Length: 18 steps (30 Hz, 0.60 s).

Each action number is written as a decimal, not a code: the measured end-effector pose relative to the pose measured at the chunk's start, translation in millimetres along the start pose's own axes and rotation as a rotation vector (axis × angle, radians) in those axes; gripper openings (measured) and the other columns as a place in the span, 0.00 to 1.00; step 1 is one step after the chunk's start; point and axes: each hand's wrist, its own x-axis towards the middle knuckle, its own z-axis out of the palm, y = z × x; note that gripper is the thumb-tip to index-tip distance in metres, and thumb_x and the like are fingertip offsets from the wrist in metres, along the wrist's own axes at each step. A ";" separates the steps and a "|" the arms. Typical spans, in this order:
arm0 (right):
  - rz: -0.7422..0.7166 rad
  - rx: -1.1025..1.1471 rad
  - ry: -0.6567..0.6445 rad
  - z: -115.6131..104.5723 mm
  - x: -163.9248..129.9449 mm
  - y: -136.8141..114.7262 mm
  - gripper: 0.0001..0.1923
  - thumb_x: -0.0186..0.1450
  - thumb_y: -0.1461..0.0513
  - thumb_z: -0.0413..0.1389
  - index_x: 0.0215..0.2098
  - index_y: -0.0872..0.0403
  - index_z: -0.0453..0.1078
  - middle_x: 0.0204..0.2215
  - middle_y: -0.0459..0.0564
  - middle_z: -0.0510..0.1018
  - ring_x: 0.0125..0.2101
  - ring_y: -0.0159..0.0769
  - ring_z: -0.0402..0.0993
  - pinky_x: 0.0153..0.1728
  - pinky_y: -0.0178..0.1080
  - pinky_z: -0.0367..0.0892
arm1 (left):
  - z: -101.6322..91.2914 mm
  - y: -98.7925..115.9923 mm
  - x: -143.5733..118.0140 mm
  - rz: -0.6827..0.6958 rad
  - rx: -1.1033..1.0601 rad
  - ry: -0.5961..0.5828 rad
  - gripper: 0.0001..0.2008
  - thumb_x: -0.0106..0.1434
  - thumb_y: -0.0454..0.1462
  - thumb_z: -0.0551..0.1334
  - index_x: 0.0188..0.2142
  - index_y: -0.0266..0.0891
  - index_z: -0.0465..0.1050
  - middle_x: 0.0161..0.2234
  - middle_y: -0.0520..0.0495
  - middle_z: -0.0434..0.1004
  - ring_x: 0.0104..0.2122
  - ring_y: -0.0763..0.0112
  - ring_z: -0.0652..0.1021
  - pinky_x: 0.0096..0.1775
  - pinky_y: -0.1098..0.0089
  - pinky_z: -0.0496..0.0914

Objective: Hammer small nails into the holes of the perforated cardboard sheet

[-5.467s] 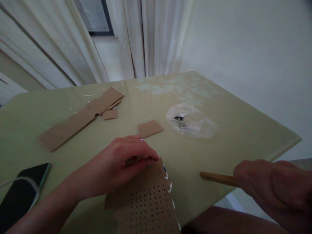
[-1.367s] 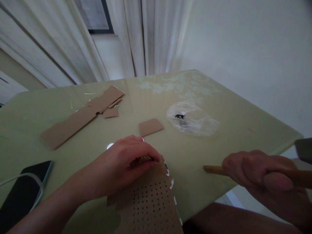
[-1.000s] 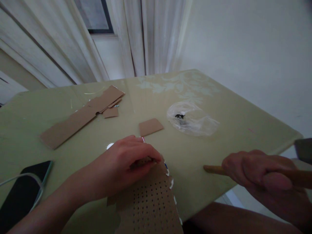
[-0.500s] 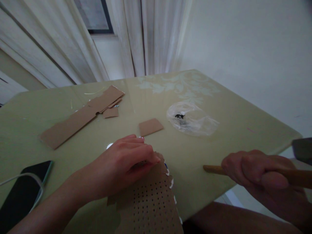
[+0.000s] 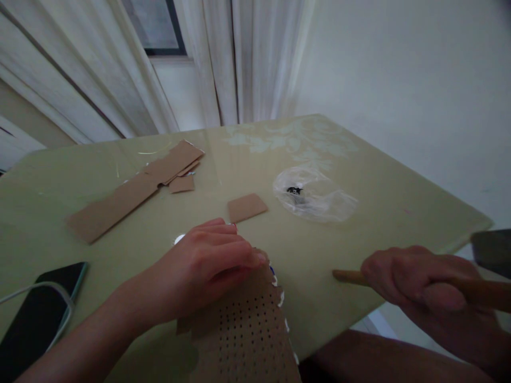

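My left hand (image 5: 207,263) lies flat on the far end of a brown cardboard sheet (image 5: 243,335) dotted with rows of small holes, pinning it to the green table (image 5: 379,213) near the front edge; whether the fingers pinch something small is hidden. My right hand (image 5: 419,282) is closed around the wooden handle of a hammer (image 5: 347,276), held level off the table's right front corner, with the dark head (image 5: 493,250) at the frame's right edge.
A small cardboard piece (image 5: 246,207) lies just beyond my left hand. A clear plastic bag (image 5: 313,196) with small dark items sits mid-right. Long cardboard strips (image 5: 131,191) lie at the left back. A phone (image 5: 38,314) with a white cable rests at the front left.
My right hand has slid up the hammer handle and lifted, bringing the dark head into view at the right edge. My left hand's fingers have flattened a little on the cardboard.
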 end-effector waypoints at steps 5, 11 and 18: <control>0.028 0.016 -0.017 0.0 0.6 -1.8 0.31 0.74 0.42 0.58 0.24 0.50 0.55 0.17 0.39 0.49 0.16 0.31 0.48 0.20 0.39 0.50 | 1.4 -2.2 2.2 0.009 -0.022 -0.007 0.07 0.77 0.31 0.62 0.48 0.44 0.76 0.37 0.54 0.84 0.36 0.73 0.79 0.42 0.67 0.65; 0.025 -0.021 -0.032 -3.2 -0.2 -1.6 0.31 0.75 0.42 0.57 0.23 0.51 0.54 0.17 0.39 0.51 0.16 0.31 0.49 0.20 0.39 0.50 | 1.0 -1.6 0.9 0.020 -0.031 0.008 0.06 0.77 0.31 0.63 0.47 0.44 0.76 0.38 0.54 0.85 0.36 0.73 0.79 0.42 0.67 0.65; 0.028 0.002 -0.040 -4.7 -1.1 0.7 0.30 0.76 0.44 0.56 0.24 0.51 0.55 0.18 0.39 0.50 0.17 0.31 0.49 0.21 0.39 0.50 | 2.6 -1.6 1.7 0.022 -0.043 -0.002 0.06 0.76 0.31 0.64 0.47 0.44 0.76 0.39 0.55 0.85 0.37 0.74 0.79 0.43 0.67 0.65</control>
